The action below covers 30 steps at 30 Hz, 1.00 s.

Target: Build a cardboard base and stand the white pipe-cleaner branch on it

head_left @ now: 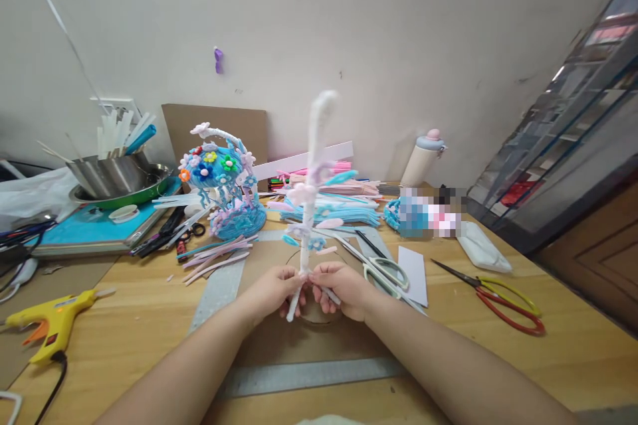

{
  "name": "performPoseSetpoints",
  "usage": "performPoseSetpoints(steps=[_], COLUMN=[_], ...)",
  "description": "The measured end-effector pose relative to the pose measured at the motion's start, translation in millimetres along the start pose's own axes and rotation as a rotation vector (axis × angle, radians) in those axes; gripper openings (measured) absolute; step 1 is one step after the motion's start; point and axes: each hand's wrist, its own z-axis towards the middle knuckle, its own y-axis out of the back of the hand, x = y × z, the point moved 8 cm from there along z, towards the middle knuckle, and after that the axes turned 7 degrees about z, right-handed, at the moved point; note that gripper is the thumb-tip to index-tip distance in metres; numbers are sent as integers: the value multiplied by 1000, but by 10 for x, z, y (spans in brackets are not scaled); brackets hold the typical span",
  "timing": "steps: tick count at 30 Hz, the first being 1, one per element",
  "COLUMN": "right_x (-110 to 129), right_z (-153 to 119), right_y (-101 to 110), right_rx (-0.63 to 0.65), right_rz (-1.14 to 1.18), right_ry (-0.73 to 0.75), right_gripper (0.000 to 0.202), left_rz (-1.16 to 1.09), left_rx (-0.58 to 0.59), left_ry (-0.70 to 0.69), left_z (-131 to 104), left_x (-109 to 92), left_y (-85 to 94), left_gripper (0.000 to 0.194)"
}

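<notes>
Left hand (273, 292) and right hand (343, 289) pinching base of upright white pipe-cleaner stem (310, 212), stem rising between them

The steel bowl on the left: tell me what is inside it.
White and blue sticks stand up out of the steel bowl, fanning above its rim. Their lower ends and anything else in the bowl are hidden by its wall.

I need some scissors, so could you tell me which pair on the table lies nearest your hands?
The pale green-handled scissors, just beside the right hand. The red-and-yellow pair lies farther right; the black-handled pair sits farther back left.
</notes>
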Motion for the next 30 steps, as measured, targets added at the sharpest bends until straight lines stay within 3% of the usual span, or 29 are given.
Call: performPoseSetpoints(steps=[4, 7, 10, 18, 21, 24, 30], right_x=[40, 176, 270, 293, 334, 343, 315], right_z=[10, 25, 29, 5, 27, 45, 16], right_y=[1, 35, 42, -10, 54, 174, 266], right_rx=[34, 16, 26, 108, 43, -78, -247], right_rz=[-62, -88, -87, -80, -71, -57, -35], right_ry=[5, 116, 206, 248, 319, 377, 464], right_gripper=[39, 39, 40, 38, 37, 37, 29], left_rz=[-73, -118, -153, -330, -484, -625, -816], left_rx=[-10, 17, 61, 134, 135, 123, 45], left_ry=[47, 74, 94, 110, 114, 95, 72], left_z=[-27, -64, -93, -75, -78, -95, -68], left_x=[9, -9, -25, -10, 11, -4, -51], left_y=[29, 26, -32, -217, -255, -322, -480], left_gripper=[46, 42, 38, 37, 44, 30, 26])
